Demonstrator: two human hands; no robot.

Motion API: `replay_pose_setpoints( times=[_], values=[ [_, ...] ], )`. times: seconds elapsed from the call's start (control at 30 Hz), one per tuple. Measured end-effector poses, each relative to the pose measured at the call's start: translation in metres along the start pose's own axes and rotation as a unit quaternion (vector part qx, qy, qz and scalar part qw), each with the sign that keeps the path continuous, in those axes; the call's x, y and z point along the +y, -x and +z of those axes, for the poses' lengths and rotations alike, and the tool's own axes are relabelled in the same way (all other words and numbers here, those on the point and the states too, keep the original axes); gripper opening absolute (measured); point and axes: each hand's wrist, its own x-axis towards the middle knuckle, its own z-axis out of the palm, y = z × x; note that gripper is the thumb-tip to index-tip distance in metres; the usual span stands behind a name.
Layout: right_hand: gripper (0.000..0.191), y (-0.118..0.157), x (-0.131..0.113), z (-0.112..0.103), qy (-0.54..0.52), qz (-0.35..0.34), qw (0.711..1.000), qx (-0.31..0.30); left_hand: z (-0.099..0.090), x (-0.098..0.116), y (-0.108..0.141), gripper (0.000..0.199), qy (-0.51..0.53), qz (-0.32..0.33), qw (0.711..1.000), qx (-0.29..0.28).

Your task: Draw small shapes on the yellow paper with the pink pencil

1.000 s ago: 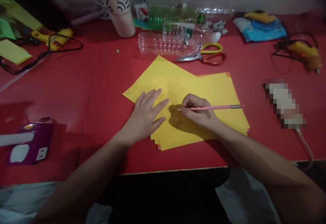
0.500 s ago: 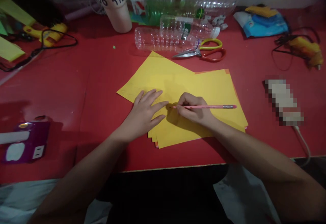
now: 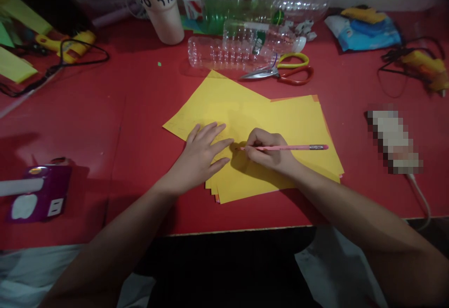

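Observation:
A pink pencil (image 3: 294, 147) is pinched in my right hand (image 3: 268, 146), its eraser end pointing right and its tip at the yellow paper (image 3: 242, 88). The tip lies in shadow, so contact is hard to make out. My left hand (image 3: 203, 154) rests flat on the paper's left part with its fingers spread, holding nothing. Faint pencil marks show near its fingertips. The yellow sheets overlap at angles, and orange edges peek out from beneath them.
Scissors (image 3: 280, 70) with yellow and red handles lie beyond the paper, before clear plastic bottles (image 3: 231, 51). A tumbler (image 3: 166, 18) stands behind left. Yellow glue guns (image 3: 421, 67) lie at both sides. A purple pack (image 3: 52, 191) sits left, a blue packet (image 3: 372, 32) back right, on the red table (image 3: 140, 168).
The whole view has shifted slightly, so everything appears a little further right. Both hands keep nearly the same pose on the paper, the pencil still in my right hand.

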Motion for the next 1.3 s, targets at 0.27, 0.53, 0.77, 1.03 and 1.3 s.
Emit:
replay_pose_setpoints(
  times=[0.27,0.53,0.77,1.03,1.3],
  values=[
    [0.013,-0.0007,0.0002,0.0,0.0,-0.002,1.0,-0.002,0.0019,-0.0018,0.0011,0.036,0.003,0.007,1.0,0.007],
    [0.012,0.0,-0.0006,0.0,-0.007,0.008,1.0,-0.002,0.0015,-0.0007,0.0002,0.037,-0.011,0.01,1.0,0.009],
    [0.012,0.0004,-0.0028,-0.001,-0.018,0.015,1.0,0.001,0.0019,-0.0014,0.0007,0.037,-0.009,0.01,1.0,0.008],
    [0.012,-0.0002,-0.0016,-0.0005,-0.023,0.023,0.999,0.006,0.0032,-0.0029,0.0013,0.036,-0.007,0.01,1.0,0.011],
    [0.012,-0.0003,-0.0022,-0.0002,-0.029,0.033,0.999,0.003,0.0017,-0.0018,0.0006,0.036,-0.007,0.012,1.0,0.006]
  ],
)
